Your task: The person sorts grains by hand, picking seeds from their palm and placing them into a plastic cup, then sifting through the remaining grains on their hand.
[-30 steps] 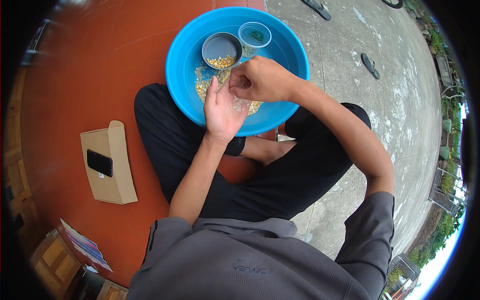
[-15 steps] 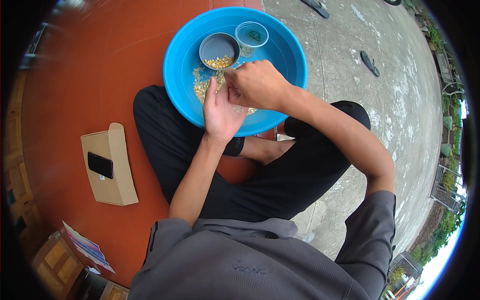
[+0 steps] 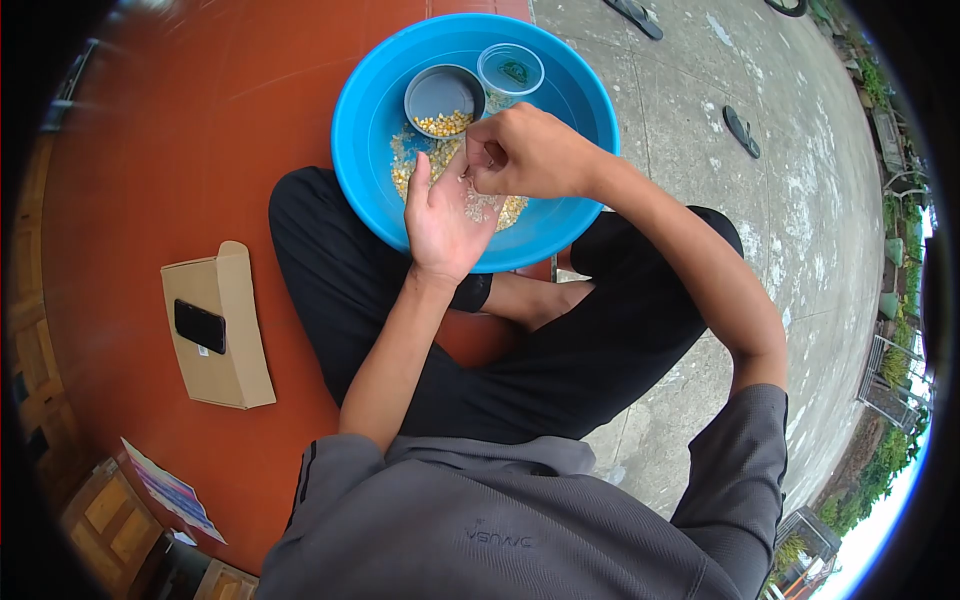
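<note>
My left hand (image 3: 445, 232) lies palm up over the near part of a blue basin (image 3: 362, 100), fingers stretched out, with small pale grains (image 3: 482, 205) on the palm. Just above that palm, my right hand (image 3: 535, 152) has thumb and fingertips pinched together; whatever is between them is too small to make out. Under both hands, yellow and pale corn kernels (image 3: 515, 210) are spread on the basin floor, partly hidden. Inside the basin stand a round grey bowl (image 3: 437, 88) with yellow kernels on its near side and a clear plastic cup (image 3: 510, 68) showing a green mark.
The basin sits before my crossed legs. To the left, a cardboard box (image 3: 240, 340) bears a black phone (image 3: 200, 326) on the red floor (image 3: 180, 180). A printed sheet (image 3: 172, 490) lies nearer. Sandals (image 3: 740, 131) rest on the concrete at right.
My right hand has risen slightly and shifted right, its fingers still pinched, so more grains show on my left palm. The left hand stays nearly in place.
</note>
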Available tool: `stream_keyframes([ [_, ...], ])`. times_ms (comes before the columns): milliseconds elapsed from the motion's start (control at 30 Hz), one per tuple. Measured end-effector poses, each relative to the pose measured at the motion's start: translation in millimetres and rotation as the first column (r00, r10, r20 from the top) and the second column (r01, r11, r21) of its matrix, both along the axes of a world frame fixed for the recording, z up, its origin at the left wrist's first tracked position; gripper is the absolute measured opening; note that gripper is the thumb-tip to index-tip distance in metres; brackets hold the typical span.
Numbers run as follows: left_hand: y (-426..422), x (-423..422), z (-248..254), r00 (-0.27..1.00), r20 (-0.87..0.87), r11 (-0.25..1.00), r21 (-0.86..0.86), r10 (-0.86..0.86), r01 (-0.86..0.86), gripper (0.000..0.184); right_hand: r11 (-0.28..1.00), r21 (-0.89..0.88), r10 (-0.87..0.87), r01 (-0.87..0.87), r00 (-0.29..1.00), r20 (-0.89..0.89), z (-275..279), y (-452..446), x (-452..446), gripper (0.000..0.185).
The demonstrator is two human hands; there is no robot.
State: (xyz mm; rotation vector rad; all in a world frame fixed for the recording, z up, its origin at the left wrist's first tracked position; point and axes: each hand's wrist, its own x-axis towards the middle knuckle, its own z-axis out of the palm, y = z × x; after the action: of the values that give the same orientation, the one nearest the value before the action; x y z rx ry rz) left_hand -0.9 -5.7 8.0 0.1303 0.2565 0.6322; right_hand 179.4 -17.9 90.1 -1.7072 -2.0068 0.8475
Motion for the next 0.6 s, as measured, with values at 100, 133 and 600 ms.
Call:
stream_keyframes([
  [100,1.5,-0.5,-3.4,1.000,0.014,1.000,0.028,-0.010,0.009,0.089,0.998,0.016,0.062,-0.061,0.995,-0.074,-4.8,-1.8,2.2,0.012],
  [133,2.9,-1.3,-8.0,1.000,0.021,0.999,0.049,-0.017,0.016,0.089,0.998,0.028,0.064,-0.062,0.996,-0.062,-6.2,-2.4,1.7,0.011],
  [600,-2.8,-2.2,3.4,1.000,-0.028,0.998,0.065,0.011,-0.009,0.082,0.969,0.199,0.077,-0.146,0.945,0.317,-9.6,-8.4,-11.0,0.016],
])
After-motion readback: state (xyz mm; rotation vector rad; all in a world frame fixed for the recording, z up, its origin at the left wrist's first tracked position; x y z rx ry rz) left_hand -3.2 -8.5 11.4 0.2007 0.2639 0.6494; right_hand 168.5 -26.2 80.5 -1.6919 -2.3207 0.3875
